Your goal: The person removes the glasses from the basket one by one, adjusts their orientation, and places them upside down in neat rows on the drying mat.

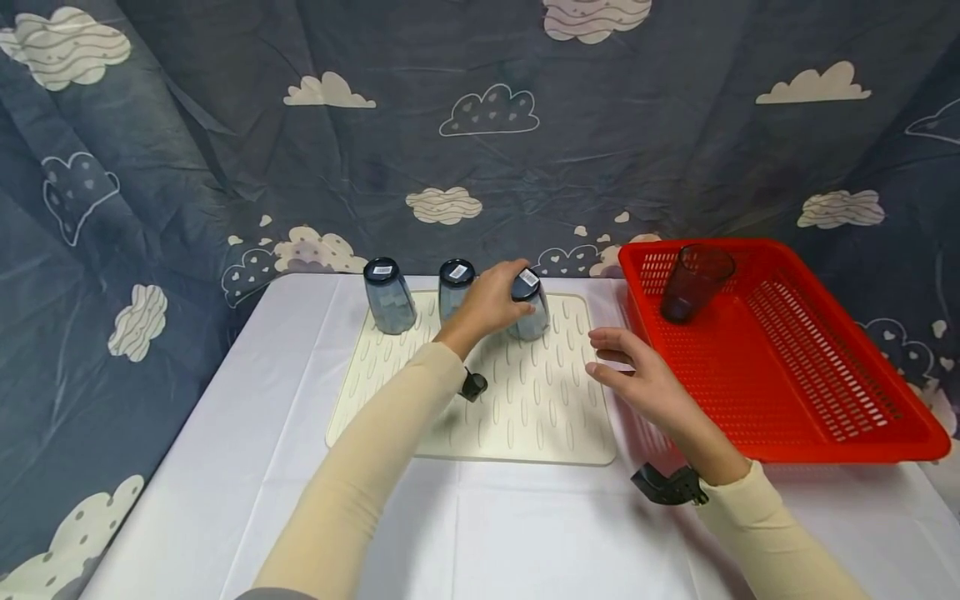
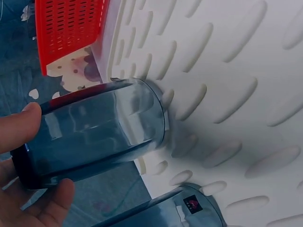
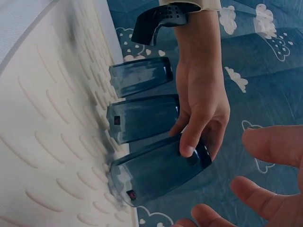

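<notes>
Three blue-grey glasses stand upside down in a row at the far edge of a cream ribbed drying mat point(image 1: 525, 408). My left hand point(image 1: 491, 302) grips the rightmost glass point(image 1: 531, 310) near its base, slightly tilted, with its rim on the mat point(image 2: 227, 85). The same glass point(image 2: 94, 130) fills the left wrist view, and the right wrist view shows my left hand point(image 3: 201, 111) wrapped over the glass point(image 3: 158, 172). The middle glass point(image 1: 454, 287) and the left glass point(image 1: 388, 296) stand free. My right hand point(image 1: 633, 371) hovers with relaxed fingers by the mat's right edge, holding nothing.
A red perforated basket point(image 1: 795, 375) sits at the right of the white-covered table point(image 1: 247, 467); a dark glass point(image 1: 692, 282) leans inside its far left corner. A blue cloud-print cloth point(image 1: 480, 125) hangs behind the table.
</notes>
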`<state>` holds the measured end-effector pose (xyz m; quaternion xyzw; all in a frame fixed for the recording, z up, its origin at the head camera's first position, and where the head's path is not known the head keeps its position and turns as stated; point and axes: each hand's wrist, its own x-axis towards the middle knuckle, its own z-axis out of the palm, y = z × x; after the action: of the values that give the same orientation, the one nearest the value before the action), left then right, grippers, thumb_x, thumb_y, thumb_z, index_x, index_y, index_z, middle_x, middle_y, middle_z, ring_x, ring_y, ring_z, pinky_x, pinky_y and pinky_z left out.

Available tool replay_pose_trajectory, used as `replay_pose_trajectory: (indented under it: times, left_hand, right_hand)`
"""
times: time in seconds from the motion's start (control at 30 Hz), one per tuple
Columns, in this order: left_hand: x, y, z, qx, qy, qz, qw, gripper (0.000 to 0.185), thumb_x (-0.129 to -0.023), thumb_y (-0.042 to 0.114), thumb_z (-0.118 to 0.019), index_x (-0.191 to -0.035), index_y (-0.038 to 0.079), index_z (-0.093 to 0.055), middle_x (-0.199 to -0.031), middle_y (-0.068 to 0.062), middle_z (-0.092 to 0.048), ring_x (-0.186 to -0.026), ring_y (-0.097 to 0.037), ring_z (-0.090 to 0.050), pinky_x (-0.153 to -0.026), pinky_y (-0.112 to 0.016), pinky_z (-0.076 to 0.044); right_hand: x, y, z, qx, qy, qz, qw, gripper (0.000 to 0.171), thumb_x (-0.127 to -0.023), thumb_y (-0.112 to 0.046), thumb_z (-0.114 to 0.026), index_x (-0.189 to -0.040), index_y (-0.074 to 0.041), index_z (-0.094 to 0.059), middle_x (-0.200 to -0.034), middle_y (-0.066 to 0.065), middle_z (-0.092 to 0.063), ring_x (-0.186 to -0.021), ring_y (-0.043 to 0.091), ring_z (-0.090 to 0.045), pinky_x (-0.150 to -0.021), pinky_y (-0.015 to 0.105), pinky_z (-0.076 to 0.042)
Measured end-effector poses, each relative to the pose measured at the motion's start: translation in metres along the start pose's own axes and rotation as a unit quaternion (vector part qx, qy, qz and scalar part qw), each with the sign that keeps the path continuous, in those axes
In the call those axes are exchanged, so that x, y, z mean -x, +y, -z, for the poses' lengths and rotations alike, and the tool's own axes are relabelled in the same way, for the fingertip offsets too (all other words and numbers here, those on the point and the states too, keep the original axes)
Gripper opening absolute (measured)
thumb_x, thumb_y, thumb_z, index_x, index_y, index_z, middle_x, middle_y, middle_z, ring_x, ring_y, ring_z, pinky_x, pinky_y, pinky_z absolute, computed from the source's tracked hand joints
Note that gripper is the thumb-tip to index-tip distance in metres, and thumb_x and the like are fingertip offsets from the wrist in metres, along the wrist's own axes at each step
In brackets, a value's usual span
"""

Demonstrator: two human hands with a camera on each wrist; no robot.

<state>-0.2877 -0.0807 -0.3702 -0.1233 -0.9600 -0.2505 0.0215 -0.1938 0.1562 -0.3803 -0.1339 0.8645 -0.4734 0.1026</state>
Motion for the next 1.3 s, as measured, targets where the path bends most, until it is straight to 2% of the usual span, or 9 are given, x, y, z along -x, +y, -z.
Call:
replay_pose_trajectory:
  times: [0.3,0.6,0.83,1.03,1.3]
  left_hand:
    - [-0.005,0.005,-0.005,-0.017,-0.016,-0.024,0.9994,0.073,-0.088,0.026,-0.075,-0.152,0.017,-0.039,-0.153,-0.007,-0.046,-0.141,-0.025,-0.046,-0.117,-0.038,-0.039]
    - [-0.009,0.009,-0.006,-0.034,-0.034,-0.011,0.9988,0.074,-0.092,0.028,-0.072,-0.155,0.022,-0.033,-0.155,-0.007,-0.042,-0.141,-0.025,-0.046,-0.116,-0.039,-0.041]
    - [-0.012,0.007,-0.012,-0.012,-0.041,-0.007,0.9991,0.072,-0.094,0.027,-0.068,-0.155,0.024,-0.03,-0.157,-0.007,-0.038,-0.142,-0.031,-0.043,-0.116,-0.042,-0.04]
    - [-0.016,0.004,-0.019,0.018,-0.036,-0.011,0.9991,0.072,-0.096,0.025,-0.066,-0.157,0.024,-0.027,-0.159,-0.007,-0.035,-0.144,-0.032,-0.039,-0.119,-0.042,-0.036]
    - [-0.017,0.004,-0.021,0.024,-0.027,0.0,0.9994,0.075,-0.095,0.026,-0.066,-0.158,0.025,-0.026,-0.161,-0.005,-0.033,-0.146,-0.03,-0.038,-0.12,-0.041,-0.035]
  right_hand:
    - [0.004,-0.008,0.002,-0.004,-0.006,0.009,1.0,0.052,-0.097,-0.019,-0.06,-0.144,-0.006,-0.043,-0.146,0.021,-0.047,-0.134,0.041,-0.046,-0.104,0.058,-0.047]
    - [0.007,-0.011,0.004,0.005,-0.004,0.024,1.0,0.051,-0.097,-0.02,-0.06,-0.143,-0.006,-0.043,-0.144,0.021,-0.048,-0.132,0.041,-0.048,-0.103,0.057,-0.049]
    - [0.012,-0.011,0.001,-0.005,-0.017,0.037,0.999,0.05,-0.097,-0.02,-0.061,-0.142,-0.005,-0.045,-0.143,0.021,-0.05,-0.13,0.039,-0.049,-0.103,0.056,-0.049]
    - [0.013,-0.012,-0.002,0.007,-0.029,0.04,0.999,0.05,-0.097,-0.022,-0.062,-0.141,-0.005,-0.046,-0.142,0.019,-0.051,-0.129,0.038,-0.051,-0.104,0.056,-0.049]
    - [0.014,-0.013,-0.002,0.01,-0.028,0.044,0.999,0.05,-0.096,-0.02,-0.063,-0.141,-0.004,-0.047,-0.142,0.021,-0.052,-0.128,0.039,-0.052,-0.102,0.056,-0.05]
